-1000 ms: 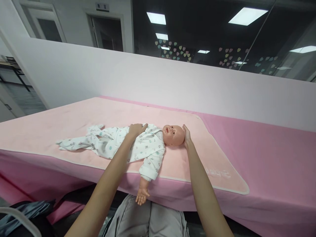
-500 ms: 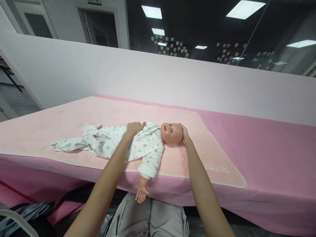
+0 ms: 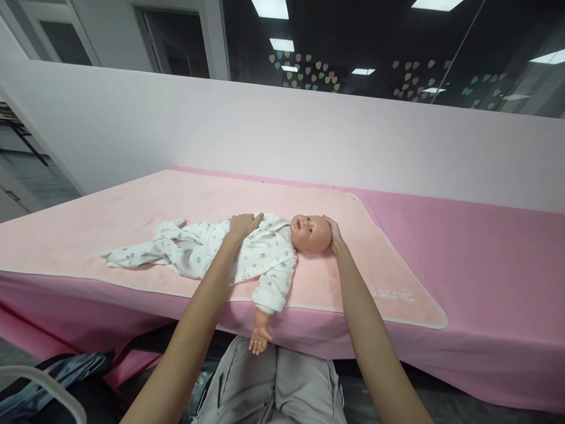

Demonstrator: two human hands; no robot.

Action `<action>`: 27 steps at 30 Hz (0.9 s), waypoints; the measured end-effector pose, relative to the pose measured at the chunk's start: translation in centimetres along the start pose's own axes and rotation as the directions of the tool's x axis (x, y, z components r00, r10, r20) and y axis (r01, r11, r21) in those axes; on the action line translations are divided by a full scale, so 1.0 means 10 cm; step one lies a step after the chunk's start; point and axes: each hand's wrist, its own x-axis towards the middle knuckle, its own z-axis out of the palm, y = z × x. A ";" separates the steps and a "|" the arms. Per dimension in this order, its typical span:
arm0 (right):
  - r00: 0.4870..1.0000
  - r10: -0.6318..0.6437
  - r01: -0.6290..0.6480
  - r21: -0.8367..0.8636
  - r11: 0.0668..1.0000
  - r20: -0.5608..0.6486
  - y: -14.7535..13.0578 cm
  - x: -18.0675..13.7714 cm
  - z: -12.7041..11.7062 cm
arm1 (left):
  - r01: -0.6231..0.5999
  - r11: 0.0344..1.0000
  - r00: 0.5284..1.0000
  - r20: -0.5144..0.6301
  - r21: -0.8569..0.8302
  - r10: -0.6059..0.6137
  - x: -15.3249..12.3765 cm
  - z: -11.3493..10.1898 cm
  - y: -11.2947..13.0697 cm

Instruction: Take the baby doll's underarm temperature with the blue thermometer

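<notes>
A baby doll [image 3: 265, 259] lies on its back on a peach pad, its head to the right and face up. It wears a white wrap-front suit with small printed figures. My left hand [image 3: 245, 225] lies across the doll's belly, thumb apart and far fingertips partly hidden. My right hand [image 3: 334, 231] cups the crown of the doll's bald head, some fingers out of sight behind it. The doll's near arm [image 3: 260, 333] hangs over the front edge toward my lap, palm showing. Its suit legs stretch out to the left.
The peach pad [image 3: 145, 194] lies on a pink-covered table [image 3: 498, 277]. A white half-wall [image 3: 282, 135] runs along the back, with dark glass above it. My lap [image 3: 273, 383] is against the front edge. A dark bag [image 3: 75, 374] sits low at the left.
The view has shifted slightly, so the doll and table appear a little higher and further right. Both hands keep the same places on the doll.
</notes>
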 end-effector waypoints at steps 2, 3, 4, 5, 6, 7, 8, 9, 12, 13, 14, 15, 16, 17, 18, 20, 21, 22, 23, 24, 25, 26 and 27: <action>1.000 0.003 -0.005 0.057 0.998 0.031 -0.02 -0.02 -0.01 | -0.005 1.000 1.000 0.001 -0.001 0.005 0.00 0.00 0.00; 0.999 -0.001 -0.001 0.068 0.998 0.033 -0.02 -0.03 0.00 | -0.004 1.000 1.000 0.000 0.000 0.004 0.00 0.00 0.00; 1.000 -0.004 0.002 0.069 0.998 0.030 -0.03 -0.04 0.00 | -0.003 1.000 1.000 -0.001 0.002 0.003 0.00 0.00 0.00; 1.000 -0.003 0.001 0.066 0.998 0.024 -0.03 -0.04 0.01 | -0.002 1.000 1.000 -0.003 0.003 0.002 0.00 0.00 0.00; 1.000 0.003 -0.004 0.061 0.998 0.019 -0.03 -0.04 0.02 | 0.000 1.000 1.000 -0.003 0.003 0.000 0.00 0.00 0.00; 1.000 0.013 -0.013 0.052 0.999 0.007 -0.03 -0.03 0.03 | 0.000 1.000 1.000 -0.003 0.001 0.000 0.00 0.00 0.00; 1.000 0.023 -0.023 0.042 0.999 -0.010 -0.02 -0.02 0.03 | 0.000 1.000 1.000 -0.003 -0.005 0.000 0.00 0.00 0.00; 0.999 0.032 -0.031 0.030 0.999 -0.030 -0.01 -0.01 0.04 | -0.001 1.000 1.000 -0.002 -0.013 0.001 0.00 0.00 0.00; 0.998 0.030 -0.028 0.026 0.999 -0.060 0.02 0.04 0.02 | 0.001 0.999 1.000 -0.008 -0.034 -0.001 0.00 0.00 0.00; 0.998 0.029 -0.027 0.043 0.999 -0.055 0.03 0.06 0.00 | 0.001 0.999 1.000 -0.012 -0.035 -0.002 0.00 0.01 0.00; 0.999 0.031 -0.028 0.068 0.997 -0.043 0.05 0.08 -0.02 | 0.000 0.999 1.000 -0.018 -0.032 -0.001 0.00 0.01 0.00; 0.999 0.035 -0.032 0.096 0.995 -0.032 0.06 0.10 -0.04 | -0.003 1.000 1.000 -0.024 -0.029 0.002 -0.01 0.00 0.00; 0.999 0.038 -0.035 0.123 0.992 -0.021 0.06 0.11 -0.06 | -0.007 1.000 1.000 -0.028 -0.026 0.006 -0.01 0.00 -0.01; 0.999 0.040 -0.038 0.144 0.989 -0.010 0.07 0.12 -0.08 | -0.011 1.000 0.999 -0.031 -0.026 0.010 -0.02 0.00 -0.01; 0.999 0.036 -0.036 0.157 0.987 0.002 0.08 0.13 -0.10 | -0.014 1.000 0.999 -0.032 -0.028 0.013 -0.02 0.00 -0.01; 0.999 0.023 -0.027 0.168 0.985 0.025 0.08 0.14 -0.13 | -0.016 0.999 0.999 -0.032 -0.033 0.015 -0.02 0.00 -0.01; 0.999 0.022 -0.028 0.168 0.985 0.037 0.08 0.14 -0.13 | -0.016 0.999 0.999 -0.030 -0.033 0.015 -0.02 0.00 -0.01; 0.999 0.023 -0.031 0.168 0.985 0.048 0.08 0.14 -0.14 | -0.015 0.999 0.999 -0.029 -0.031 0.014 -0.01 0.01 -0.01; 0.998 0.023 -0.032 0.171 0.985 0.056 0.08 0.14 -0.14 | -0.012 1.000 1.000 -0.028 -0.028 0.011 -0.01 0.01 -0.01; 0.998 0.022 -0.032 0.176 0.984 0.058 0.09 0.14 -0.13 | -0.010 1.000 1.000 -0.030 -0.024 0.009 -0.01 0.01 -0.01; 0.998 0.022 -0.032 0.182 0.983 0.055 0.09 0.14 -0.13 | -0.007 1.000 0.999 -0.032 -0.022 0.007 0.00 0.02 -0.01; 0.999 0.023 -0.031 0.187 0.982 0.046 0.10 0.14 -0.12 | -0.007 1.000 0.999 -0.032 -0.023 0.006 0.00 0.02 -0.01; 0.999 0.023 -0.029 0.190 0.981 0.032 0.10 0.14 -0.11 | -0.007 1.000 0.999 -0.032 -0.026 0.007 0.00 0.02 -0.01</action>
